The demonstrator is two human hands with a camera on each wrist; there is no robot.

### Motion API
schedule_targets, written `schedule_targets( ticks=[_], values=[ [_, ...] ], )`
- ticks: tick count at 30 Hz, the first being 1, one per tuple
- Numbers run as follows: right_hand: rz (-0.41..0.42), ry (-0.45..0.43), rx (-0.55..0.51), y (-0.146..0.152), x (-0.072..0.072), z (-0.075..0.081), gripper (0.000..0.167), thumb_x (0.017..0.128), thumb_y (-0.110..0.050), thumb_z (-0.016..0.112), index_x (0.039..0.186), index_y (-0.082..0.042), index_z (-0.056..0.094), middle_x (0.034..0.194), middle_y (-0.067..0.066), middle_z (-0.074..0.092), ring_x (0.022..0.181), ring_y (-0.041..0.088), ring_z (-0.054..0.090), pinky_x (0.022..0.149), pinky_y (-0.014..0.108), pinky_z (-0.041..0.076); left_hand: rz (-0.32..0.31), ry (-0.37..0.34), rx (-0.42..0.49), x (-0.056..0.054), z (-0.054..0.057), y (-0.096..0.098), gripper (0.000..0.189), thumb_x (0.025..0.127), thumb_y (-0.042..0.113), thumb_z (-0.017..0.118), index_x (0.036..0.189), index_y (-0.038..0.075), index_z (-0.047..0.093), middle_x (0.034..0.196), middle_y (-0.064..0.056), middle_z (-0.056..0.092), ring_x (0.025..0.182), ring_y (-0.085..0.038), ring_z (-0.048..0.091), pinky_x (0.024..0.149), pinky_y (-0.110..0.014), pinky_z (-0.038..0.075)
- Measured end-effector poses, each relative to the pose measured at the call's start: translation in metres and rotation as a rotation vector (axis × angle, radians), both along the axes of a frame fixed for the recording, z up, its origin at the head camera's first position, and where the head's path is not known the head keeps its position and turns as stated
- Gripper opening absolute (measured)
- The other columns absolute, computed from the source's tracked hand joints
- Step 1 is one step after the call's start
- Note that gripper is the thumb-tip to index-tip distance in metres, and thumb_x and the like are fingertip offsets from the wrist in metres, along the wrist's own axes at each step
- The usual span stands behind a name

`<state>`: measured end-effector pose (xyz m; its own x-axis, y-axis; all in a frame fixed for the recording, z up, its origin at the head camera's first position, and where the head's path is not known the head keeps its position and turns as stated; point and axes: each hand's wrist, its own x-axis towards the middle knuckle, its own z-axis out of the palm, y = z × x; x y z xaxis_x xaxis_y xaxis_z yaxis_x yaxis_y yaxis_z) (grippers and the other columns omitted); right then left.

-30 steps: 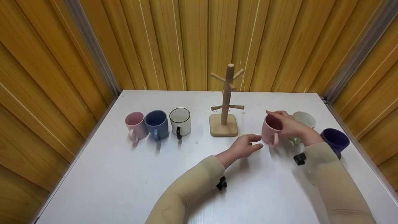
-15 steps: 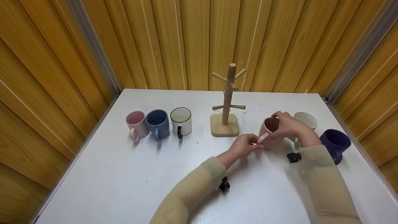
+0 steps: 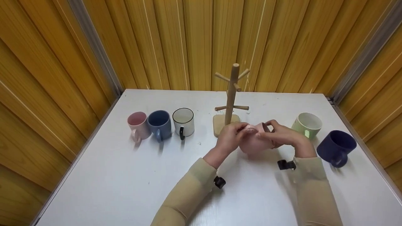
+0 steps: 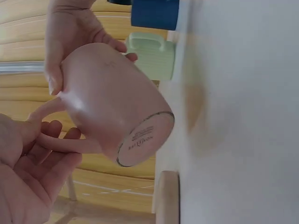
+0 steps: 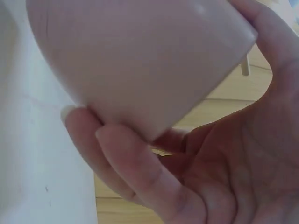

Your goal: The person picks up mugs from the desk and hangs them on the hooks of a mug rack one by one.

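Observation:
A pink mug (image 3: 255, 145) is tilted in the air between both hands, its mouth toward the right hand and its marked base showing in the left wrist view. My left hand (image 3: 228, 138) grips the mug's handle (image 4: 70, 144), with fingers through the loop. At the rim end, my right hand (image 3: 284, 135) holds the mug, thumb on one side and fingers on the other, as the right wrist view shows. Just behind the left hand stands a wooden mug tree (image 3: 231, 94) with bare pegs; its base is partly hidden by the hand and mug.
On the right stand a light green mug (image 3: 307, 125) and a dark blue mug (image 3: 335, 146). Leftward, a pink mug (image 3: 139, 127), a blue mug (image 3: 159, 125) and a white mug with black handle (image 3: 183, 122) form a row on the white table (image 3: 125, 182).
The pink mug has been turned, lifted, tipped and carried left toward the mug tree. My left hand, earlier open beside it, has taken its handle; my right hand has moved left with the mug.

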<state>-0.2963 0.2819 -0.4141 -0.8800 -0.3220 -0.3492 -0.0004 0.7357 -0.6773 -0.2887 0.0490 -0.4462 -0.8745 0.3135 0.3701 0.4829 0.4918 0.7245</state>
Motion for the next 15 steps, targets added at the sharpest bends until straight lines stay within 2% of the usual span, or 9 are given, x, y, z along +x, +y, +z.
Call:
schedule_targets(
  ticks=[3,6,8,10,13,15],
  values=[
    [0.08,0.039,-0.04,-0.012,0.003,-0.001,0.095,0.092,-0.049,0.072,0.159,-0.012,0.017,0.127,0.029,0.055,0.093,0.025,0.066,0.083,0.034,0.056,0.027,0.115,-0.072,0.0,0.009,-0.012,0.025,0.099,0.025,0.067,0.117,0.011,0.077,0.11,-0.003,0.078,0.105,-0.015,0.073,0.094,-0.024,0.059],
    [0.154,0.177,-0.095,-0.023,0.005,-0.005,0.099,0.084,-0.037,0.085,0.156,-0.014,0.022,0.132,0.028,0.053,0.105,0.032,0.064,0.092,0.042,0.053,0.048,0.172,-0.101,-0.002,0.016,-0.026,0.025,0.1,0.027,0.065,0.117,0.012,0.077,0.112,-0.001,0.078,0.109,-0.017,0.072,0.098,-0.028,0.058],
    [0.161,0.287,-0.16,-0.033,0.005,-0.008,0.098,0.079,-0.03,0.09,0.153,-0.013,0.027,0.14,0.024,0.048,0.114,0.035,0.061,0.097,0.046,0.05,0.051,0.166,-0.057,-0.004,0.02,-0.036,0.026,0.099,0.026,0.066,0.118,0.012,0.076,0.113,-0.002,0.077,0.111,-0.019,0.071,0.1,-0.032,0.058],
    [0.131,0.343,-0.238,-0.043,0.003,-0.012,0.094,0.077,-0.025,0.091,0.15,-0.014,0.033,0.142,0.021,0.048,0.116,0.037,0.058,0.099,0.048,0.048,0.062,0.16,-0.005,-0.005,0.023,-0.046,0.027,0.099,0.027,0.066,0.119,0.012,0.076,0.115,-0.004,0.077,0.113,-0.02,0.072,0.1,-0.033,0.058],
    [0.06,0.365,-0.34,-0.058,-0.001,-0.019,0.086,0.077,-0.021,0.09,0.147,-0.015,0.039,0.144,0.016,0.048,0.115,0.037,0.056,0.097,0.045,0.046,0.121,0.14,0.124,-0.009,0.022,-0.057,0.028,0.095,0.025,0.071,0.118,0.01,0.078,0.113,-0.007,0.078,0.109,-0.022,0.074,0.095,-0.032,0.06],
    [0.018,0.358,-0.389,-0.069,-0.004,-0.025,0.085,0.077,-0.021,0.089,0.147,-0.014,0.041,0.146,0.015,0.049,0.119,0.035,0.054,0.1,0.042,0.044,0.192,0.127,0.211,-0.013,0.02,-0.061,0.027,0.093,0.023,0.075,0.115,0.008,0.079,0.111,-0.009,0.079,0.103,-0.022,0.076,0.089,-0.031,0.062]
  ],
)
